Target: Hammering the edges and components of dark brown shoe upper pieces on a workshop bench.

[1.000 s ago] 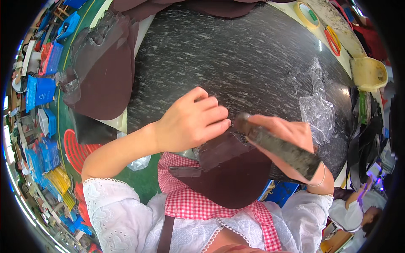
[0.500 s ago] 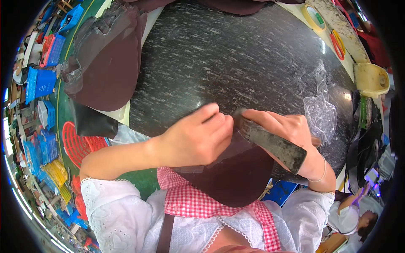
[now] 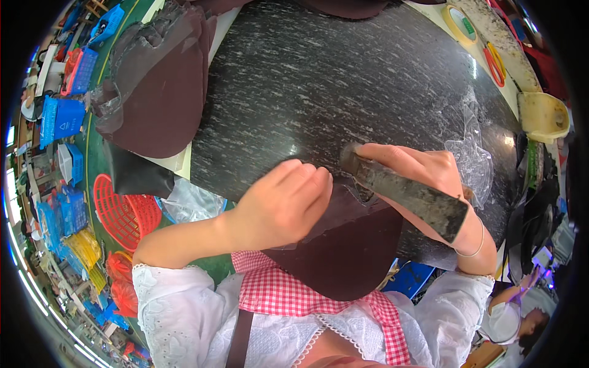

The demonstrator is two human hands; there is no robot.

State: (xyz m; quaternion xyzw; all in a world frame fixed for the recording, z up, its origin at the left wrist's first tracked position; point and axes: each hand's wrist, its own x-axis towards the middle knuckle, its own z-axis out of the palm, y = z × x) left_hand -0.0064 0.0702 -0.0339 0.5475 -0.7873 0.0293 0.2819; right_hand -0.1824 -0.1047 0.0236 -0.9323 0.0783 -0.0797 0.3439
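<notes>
A rounded dark brown leather piece lies at the near edge of the dark speckled table and hangs down over my lap. My left hand is closed at its upper left edge, with the fingertips hidden beneath the hand. In my right hand is a worn, grey hammer, held close around its head. The round face of the hammer is over the leather's far edge, just right of my left hand. A small fold or gap shows in the edge below it.
Stacked brown leather pieces with ragged upper edges lie at the left. Crumpled clear plastic rests at the right. Beyond it are a tape roll, orange-handled scissors and a yellowish tub. A red basket stands below left; another person sits lower right.
My right hand and the hammer have risen slightly away from the leather's edge. My left hand has shifted a little to the left, and the gap between the hands is wider.
</notes>
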